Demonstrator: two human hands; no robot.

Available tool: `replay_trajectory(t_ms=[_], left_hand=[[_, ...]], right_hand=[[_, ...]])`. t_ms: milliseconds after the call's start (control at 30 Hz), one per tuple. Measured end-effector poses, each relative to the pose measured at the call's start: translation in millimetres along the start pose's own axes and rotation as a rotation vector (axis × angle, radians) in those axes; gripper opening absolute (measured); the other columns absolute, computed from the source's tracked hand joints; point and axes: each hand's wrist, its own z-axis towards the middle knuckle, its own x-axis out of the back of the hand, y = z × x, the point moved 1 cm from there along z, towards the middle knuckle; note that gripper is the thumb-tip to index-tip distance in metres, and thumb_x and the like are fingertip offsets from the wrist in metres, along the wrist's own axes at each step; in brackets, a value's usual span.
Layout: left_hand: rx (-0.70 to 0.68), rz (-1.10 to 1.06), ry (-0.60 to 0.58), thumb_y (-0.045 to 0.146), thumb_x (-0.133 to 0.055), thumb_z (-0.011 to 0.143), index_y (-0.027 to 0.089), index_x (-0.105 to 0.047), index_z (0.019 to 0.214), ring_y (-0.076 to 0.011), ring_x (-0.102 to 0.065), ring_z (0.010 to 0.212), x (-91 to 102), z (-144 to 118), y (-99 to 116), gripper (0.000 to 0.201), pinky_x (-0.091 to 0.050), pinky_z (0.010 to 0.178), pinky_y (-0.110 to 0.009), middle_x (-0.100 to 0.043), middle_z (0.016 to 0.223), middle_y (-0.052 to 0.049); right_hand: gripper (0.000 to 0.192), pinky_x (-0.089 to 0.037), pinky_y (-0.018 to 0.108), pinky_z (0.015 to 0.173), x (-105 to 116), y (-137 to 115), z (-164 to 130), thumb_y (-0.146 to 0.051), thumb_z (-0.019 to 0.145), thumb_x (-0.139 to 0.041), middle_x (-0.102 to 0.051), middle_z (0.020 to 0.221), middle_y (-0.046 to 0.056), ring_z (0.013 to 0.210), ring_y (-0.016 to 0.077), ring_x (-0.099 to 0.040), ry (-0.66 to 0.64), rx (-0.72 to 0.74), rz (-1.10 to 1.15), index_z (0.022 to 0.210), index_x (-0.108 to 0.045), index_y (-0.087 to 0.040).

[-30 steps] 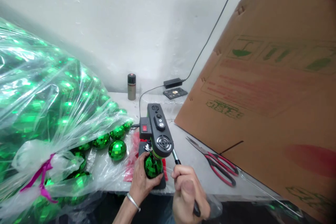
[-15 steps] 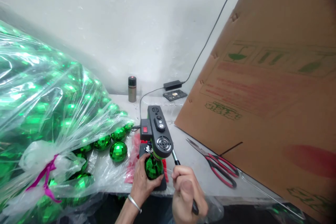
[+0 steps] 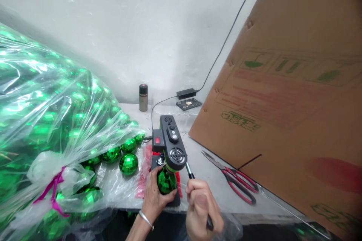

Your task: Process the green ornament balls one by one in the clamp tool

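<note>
From the head camera, we looked down on a pale counter [image 3: 195, 154], with a black machine [image 3: 174, 139] standing near the middle of its front edge. Our left hand [image 3: 154, 192] had its fingers curled round a green faceted ball [image 3: 166, 183], the thumb along its near side, and held it under the machine's rounded front end (whether ball and machine touched, we could not tell). The fingers of our right hand [image 3: 201, 207] were clenched on the black grip of a lever [image 3: 190, 170], which showed at the machine's right side, by the counter's front edge. Crumpled red plastic [image 3: 143, 180] lay beside the machine's base.

Toward the counter's left we had a big clear bag [image 3: 56, 98] of green balls, tied with a purple ribbon [image 3: 52, 192]; a second ball [image 3: 128, 164] sat between bag and machine. Near the back edge stood a small dark-capped bottle [image 3: 143, 99], and farther right lay a black adapter [image 3: 186, 93] and a dark phone [image 3: 189, 104]. On the right, scissors [image 3: 234, 180] with red-and-black handles rested beside a large cardboard box [image 3: 271, 120].
</note>
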Motion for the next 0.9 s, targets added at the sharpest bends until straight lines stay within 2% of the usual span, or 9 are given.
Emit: replay_trajectory(t_ms=[200,667,800,900], left_hand=[[-0.018,0.009,0.025,0.037,-0.081,0.066,0.017,-0.057,0.132,-0.0378,-0.070,0.122,-1.3,0,1,0.073,-0.057,0.107,-0.058,-0.071,0.127,-0.016],[-0.014,0.022,0.016,0.033,-0.082,0.064,0.016,-0.057,0.132,-0.0370,-0.069,0.123,-3.8,1,1,0.074,-0.056,0.110,-0.058,-0.070,0.127,-0.016],[-0.021,0.019,0.017,0.030,-0.083,0.062,0.014,-0.057,0.132,-0.0383,-0.068,0.125,-8.0,1,-3,0.076,-0.054,0.112,-0.059,-0.069,0.130,-0.018],[-0.031,0.013,0.023,0.028,-0.083,0.061,0.015,-0.057,0.133,-0.0381,-0.069,0.123,-10.2,1,-5,0.077,-0.055,0.110,-0.059,-0.070,0.129,-0.018]], right_hand=[[0.034,-0.041,0.024,0.055,-2,-3,2,-0.011,0.104,-0.045,-0.049,0.063,-0.004,0.060,0.0118,-0.053,0.023,0.017,-0.001,0.072,-0.049,-0.022],[0.038,-0.041,0.022,0.052,-7,-11,9,-0.008,0.104,-0.042,-0.050,0.066,-0.003,0.057,0.0098,-0.052,0.029,0.105,-0.068,0.069,-0.046,-0.021],[0.041,-0.042,0.023,0.053,-9,1,-4,-0.010,0.105,-0.042,-0.055,0.072,-0.001,0.057,0.0089,-0.051,0.046,0.104,-0.103,0.066,-0.046,-0.020],[0.042,-0.047,0.026,0.061,-9,16,-13,-0.015,0.107,-0.043,-0.055,0.071,-0.001,0.058,0.0100,-0.053,0.090,0.228,-0.111,0.066,-0.048,-0.020]])
